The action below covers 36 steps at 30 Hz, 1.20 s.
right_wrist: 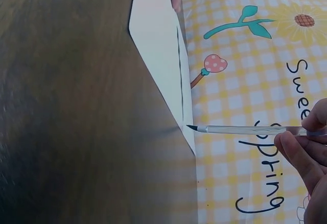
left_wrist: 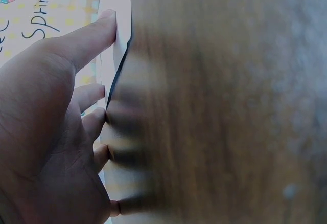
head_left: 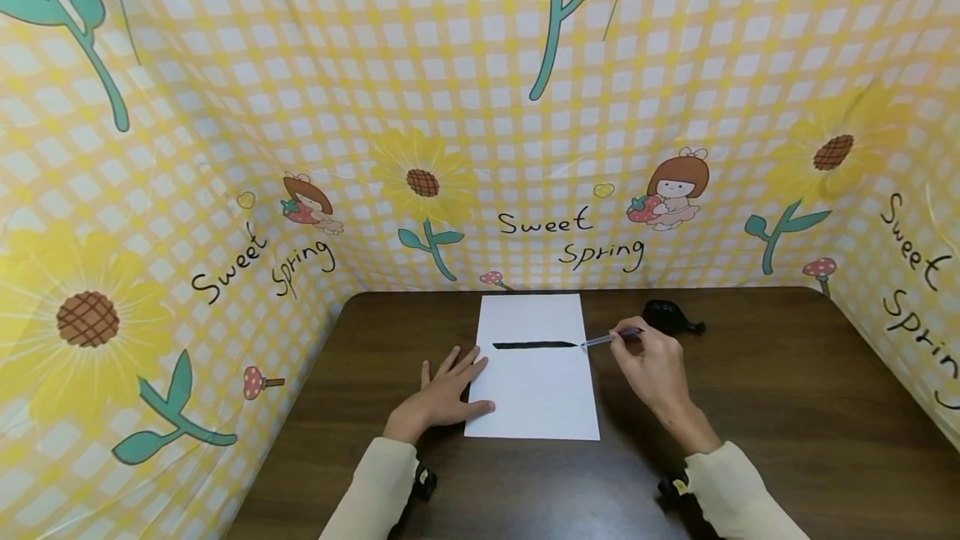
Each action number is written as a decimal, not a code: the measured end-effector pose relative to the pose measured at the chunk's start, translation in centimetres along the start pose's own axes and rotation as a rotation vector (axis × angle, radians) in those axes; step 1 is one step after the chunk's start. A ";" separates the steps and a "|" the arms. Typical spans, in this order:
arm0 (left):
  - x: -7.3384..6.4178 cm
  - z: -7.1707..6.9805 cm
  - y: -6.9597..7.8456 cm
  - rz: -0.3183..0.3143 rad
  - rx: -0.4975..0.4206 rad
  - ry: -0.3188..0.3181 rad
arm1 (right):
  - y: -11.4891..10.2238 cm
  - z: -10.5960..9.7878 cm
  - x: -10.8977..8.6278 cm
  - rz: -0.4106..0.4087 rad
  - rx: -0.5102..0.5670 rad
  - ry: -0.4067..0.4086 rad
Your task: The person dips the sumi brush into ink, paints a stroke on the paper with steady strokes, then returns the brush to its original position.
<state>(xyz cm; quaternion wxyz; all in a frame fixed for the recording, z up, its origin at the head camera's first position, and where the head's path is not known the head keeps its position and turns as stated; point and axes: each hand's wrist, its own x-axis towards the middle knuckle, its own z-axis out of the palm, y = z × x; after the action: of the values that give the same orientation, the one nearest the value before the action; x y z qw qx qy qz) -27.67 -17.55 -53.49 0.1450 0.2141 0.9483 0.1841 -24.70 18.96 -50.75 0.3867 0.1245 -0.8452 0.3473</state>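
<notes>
A sheet of white paper [head_left: 532, 402] lies upright on the table, with a thick black stroke [head_left: 534, 345] running across its middle. My left hand [head_left: 442, 398] rests at the paper's left edge, fingers spread and thumb on the sheet. In the left wrist view the thumb [left_wrist: 97, 35] and fingertips line up along the paper's edge. My right hand [head_left: 658, 369] pinches a slim paintbrush [right_wrist: 245, 130] with a clear handle and a dark, pointed tip. That tip is right by the paper's right edge, just beyond the stroke's right end.
A black rounded bottle with a narrow spout [head_left: 670, 317] lies behind my right hand. The dark wooden table [head_left: 525, 490] is bordered at the back and sides by a yellow checked cloth [head_left: 525, 148] with printed flowers.
</notes>
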 end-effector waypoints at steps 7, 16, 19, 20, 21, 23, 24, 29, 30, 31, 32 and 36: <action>0.0 0.1 -0.1 0.004 -0.006 0.002 | 0.0 -0.7 0.5 -0.040 0.012 0.019; -0.2 0.0 -0.1 0.009 -0.016 0.008 | -0.4 -1.8 1.3 -0.086 -0.007 0.050; -0.2 0.0 -0.1 0.010 -0.014 0.008 | -0.4 -2.1 1.5 -0.097 -0.010 0.061; -0.1 0.0 -0.1 0.010 -0.014 0.009 | -0.5 -2.3 1.5 -0.101 -0.008 0.064; -0.1 0.1 -0.1 0.011 -0.015 0.009 | -0.5 -2.3 1.6 -0.104 -0.005 0.067; -0.1 0.1 -0.1 0.011 -0.015 0.009 | -0.4 -2.5 1.7 -0.111 0.004 0.075; -0.1 0.0 -0.1 0.011 -0.016 0.009 | -0.4 -2.6 1.7 -0.112 0.011 0.077; -0.3 0.0 0.0 0.012 -0.021 0.009 | -0.2 -2.8 1.8 -0.103 0.031 0.079; -0.3 0.0 0.1 0.012 -0.024 0.008 | -0.2 -2.9 1.9 -0.099 0.028 0.078; -0.3 0.0 0.1 0.013 -0.026 0.008 | -0.2 -3.0 1.9 -0.096 0.026 0.077; -0.3 0.0 0.1 0.014 -0.027 0.008 | -0.1 -3.0 1.9 -0.089 0.026 0.074; -0.3 -0.1 0.0 0.013 -0.030 0.007 | 0.0 -3.4 2.0 -0.065 0.039 0.078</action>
<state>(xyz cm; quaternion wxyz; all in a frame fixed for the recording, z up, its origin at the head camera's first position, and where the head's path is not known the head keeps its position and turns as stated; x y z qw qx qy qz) -27.39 -17.70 -53.35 0.1435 0.2175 0.9445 0.2001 -24.10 21.34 -47.71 0.4278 0.1456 -0.8181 0.3557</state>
